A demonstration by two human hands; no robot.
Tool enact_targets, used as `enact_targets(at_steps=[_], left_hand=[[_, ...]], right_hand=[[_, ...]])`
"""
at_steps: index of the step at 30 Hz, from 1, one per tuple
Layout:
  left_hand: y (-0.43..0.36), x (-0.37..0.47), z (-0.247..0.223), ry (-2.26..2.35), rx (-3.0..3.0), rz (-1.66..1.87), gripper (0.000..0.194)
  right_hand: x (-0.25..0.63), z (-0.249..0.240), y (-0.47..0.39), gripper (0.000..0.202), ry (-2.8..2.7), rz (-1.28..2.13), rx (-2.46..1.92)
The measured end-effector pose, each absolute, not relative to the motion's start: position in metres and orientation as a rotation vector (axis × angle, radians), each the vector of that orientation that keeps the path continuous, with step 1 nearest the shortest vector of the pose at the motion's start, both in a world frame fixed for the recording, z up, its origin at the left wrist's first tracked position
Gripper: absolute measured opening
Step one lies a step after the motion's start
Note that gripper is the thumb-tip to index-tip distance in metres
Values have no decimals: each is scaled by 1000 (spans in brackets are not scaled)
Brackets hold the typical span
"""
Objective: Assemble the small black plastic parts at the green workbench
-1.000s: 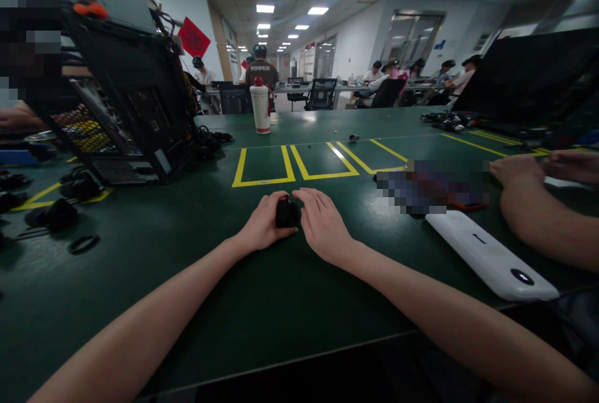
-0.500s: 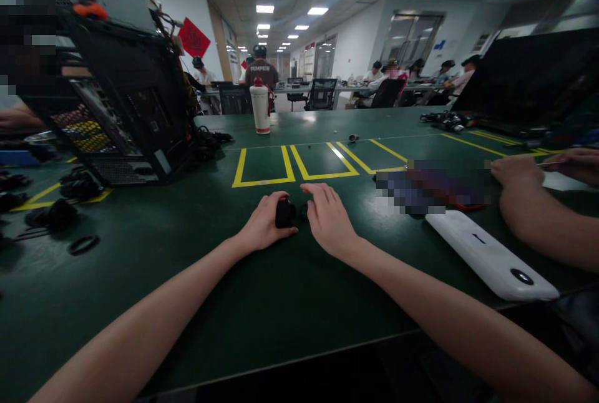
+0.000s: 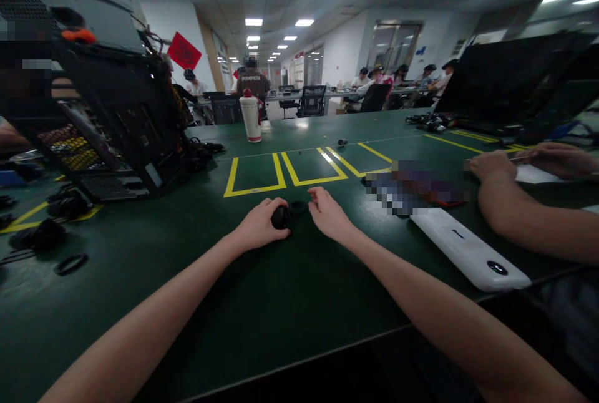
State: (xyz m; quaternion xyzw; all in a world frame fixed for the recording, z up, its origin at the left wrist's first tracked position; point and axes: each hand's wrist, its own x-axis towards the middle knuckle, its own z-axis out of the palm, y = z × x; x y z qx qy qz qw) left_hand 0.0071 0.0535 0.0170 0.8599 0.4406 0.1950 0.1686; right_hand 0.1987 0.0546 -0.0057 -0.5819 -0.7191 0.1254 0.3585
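My left hand is closed around a small black rounded object, its thumb in front and its fingers behind. What the object is exactly, I cannot make out. Just right of it, a black ring lies flat on the green table. My right hand is close to the ring's right side, with a small gap between them. Its fingers are loosely bent and apart, and nothing shows in them.
Yellow tape outlines mark the table beyond my hands. A computer case stands left, near another black ring and black cables. At right are a white oblong device and another person's arm. A white bottle stands farther back.
My right hand has drawn slightly away from the ring, which now shows more fully on the table. My left hand keeps hold of the black object. The whole view has shifted a little.
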Motion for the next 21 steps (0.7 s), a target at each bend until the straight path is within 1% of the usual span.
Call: enact_targets(at_steps=[5, 9, 13, 16, 21], left_hand=[[79, 19, 27, 1223, 2596, 344, 64], [93, 27, 31, 1245, 2640, 173, 66], [96, 36, 30, 1244, 2638, 120, 70], [97, 41, 29, 1243, 2657, 129, 64], [93, 42, 27, 1146, 2709, 175, 41]], right_hand=[[206, -1, 58, 27, -1832, 297, -1550], [213, 4, 59, 22, -1836, 279, -1563], [216, 8, 56, 19, -1841, 278, -1568], [217, 10, 55, 19, -1830, 277, -1573], [221, 13, 56, 18, -1810, 277, -1571]])
